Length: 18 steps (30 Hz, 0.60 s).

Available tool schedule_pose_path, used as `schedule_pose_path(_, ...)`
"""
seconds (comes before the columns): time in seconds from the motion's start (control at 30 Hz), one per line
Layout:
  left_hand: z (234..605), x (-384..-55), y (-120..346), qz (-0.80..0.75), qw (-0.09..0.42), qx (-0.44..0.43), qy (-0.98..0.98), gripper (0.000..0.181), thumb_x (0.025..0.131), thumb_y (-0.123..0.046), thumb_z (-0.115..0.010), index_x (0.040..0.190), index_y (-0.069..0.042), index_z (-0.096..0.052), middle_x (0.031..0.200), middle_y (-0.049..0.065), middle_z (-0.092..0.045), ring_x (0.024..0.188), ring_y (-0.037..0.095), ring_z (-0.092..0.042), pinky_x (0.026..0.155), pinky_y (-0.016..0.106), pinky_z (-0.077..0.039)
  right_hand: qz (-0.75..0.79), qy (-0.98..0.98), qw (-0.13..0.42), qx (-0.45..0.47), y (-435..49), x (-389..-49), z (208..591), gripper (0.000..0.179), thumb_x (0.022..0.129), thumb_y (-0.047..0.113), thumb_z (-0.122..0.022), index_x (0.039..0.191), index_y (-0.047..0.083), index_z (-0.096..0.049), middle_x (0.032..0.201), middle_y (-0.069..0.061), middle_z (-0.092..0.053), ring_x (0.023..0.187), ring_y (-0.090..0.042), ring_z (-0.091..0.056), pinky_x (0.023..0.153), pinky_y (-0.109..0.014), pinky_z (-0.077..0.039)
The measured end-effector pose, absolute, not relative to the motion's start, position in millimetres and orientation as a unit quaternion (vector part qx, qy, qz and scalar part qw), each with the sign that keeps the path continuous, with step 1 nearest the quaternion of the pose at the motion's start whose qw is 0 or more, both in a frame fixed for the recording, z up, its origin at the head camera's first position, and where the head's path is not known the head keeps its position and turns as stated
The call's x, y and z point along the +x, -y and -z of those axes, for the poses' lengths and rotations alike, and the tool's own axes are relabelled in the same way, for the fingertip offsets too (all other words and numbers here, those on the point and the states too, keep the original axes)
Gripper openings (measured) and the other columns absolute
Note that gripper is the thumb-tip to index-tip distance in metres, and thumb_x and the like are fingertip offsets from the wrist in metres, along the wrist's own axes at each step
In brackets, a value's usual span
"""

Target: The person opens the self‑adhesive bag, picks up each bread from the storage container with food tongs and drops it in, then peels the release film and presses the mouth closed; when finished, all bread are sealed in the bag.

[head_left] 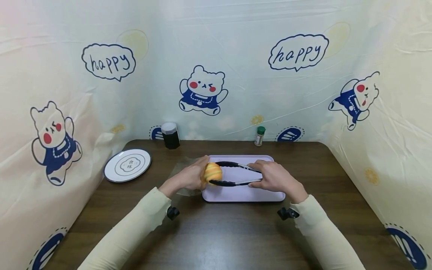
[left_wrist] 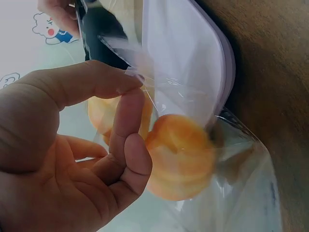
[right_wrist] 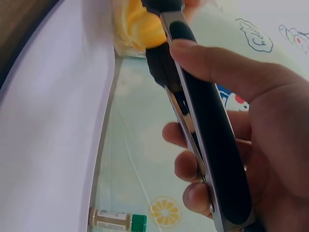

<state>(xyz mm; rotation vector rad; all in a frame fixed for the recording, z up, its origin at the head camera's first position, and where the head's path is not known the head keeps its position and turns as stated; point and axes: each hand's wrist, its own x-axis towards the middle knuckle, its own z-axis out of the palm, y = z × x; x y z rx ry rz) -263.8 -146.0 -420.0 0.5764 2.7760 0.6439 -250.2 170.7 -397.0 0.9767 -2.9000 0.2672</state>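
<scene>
L. hand (head_left: 194,175) pinching clear bag (left_wrist: 251,193) betw. thumb & fingertip; R. hand (head_left: 275,179) curled round tongs (head_left: 227,183), their ends part-open w/ striped bun (head_left: 214,172) betw. tips, over L. end of lilac tray (head_left: 249,195); plate (head_left: 113,167) farther L.

The right hand (head_left: 277,179) holds black-and-silver metal tongs (head_left: 233,183), their tips at both sides of a round yellow-striped bun (head_left: 213,172); the left hand (head_left: 192,177) pinches a transparent plastic bag (left_wrist: 248,188).
</scene>
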Motion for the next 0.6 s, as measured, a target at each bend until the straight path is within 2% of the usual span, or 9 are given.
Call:
schedule_pose_path(0.17, 420.5, -264.3, 144.2, -0.224, 0.116, 0.188, -0.949, 0.113, 0.072, -0.010, -0.084, 0.161, -0.009, -0.013, 0.169, 0.011, -0.013, 0.149, 0.030, -0.032, 0.120, 0.048, -0.032, -0.063, 0.947, 0.051, 0.311, -164.7, -245.9, 395.3, 0.067, 0.080, 0.049, -0.079, 0.134, 0.013, -0.063, 0.123, -0.008, -0.070, 0.104, -0.025, -0.069, 0.084, -0.045, -0.059)
schedule_pose_path(0.3, 420.4, -263.8, 142.1, -0.225, 0.112, 0.174, -0.952, 0.114, 0.072, -0.012, -0.086, 0.161, -0.009, -0.014, 0.169, 0.010, -0.014, 0.149, 0.030, -0.032, 0.121, 0.048, -0.030, -0.049, 0.944, 0.060, 0.321, -159.6, -242.3, 393.1, 0.067, 0.080, 0.051, -0.079, 0.134, 0.014, -0.064, 0.121, -0.007, -0.070, 0.100, -0.023, -0.070, 0.082, -0.043, -0.060)
schedule_pose_path(0.6, 420.3, -261.4, 140.8, -0.215, 0.096, 0.165, -0.958, 0.114, 0.073, -0.013, -0.087, 0.161, -0.009, -0.015, 0.169, 0.009, -0.013, 0.150, 0.030, -0.030, 0.119, 0.049, -0.033, -0.038, 0.942, 0.068, 0.327, -155.9, -240.3, 391.6, 0.064, 0.079, 0.049, -0.080, 0.132, 0.016, -0.066, 0.118, -0.005, -0.071, 0.098, -0.022, -0.069, 0.083, -0.042, -0.060)
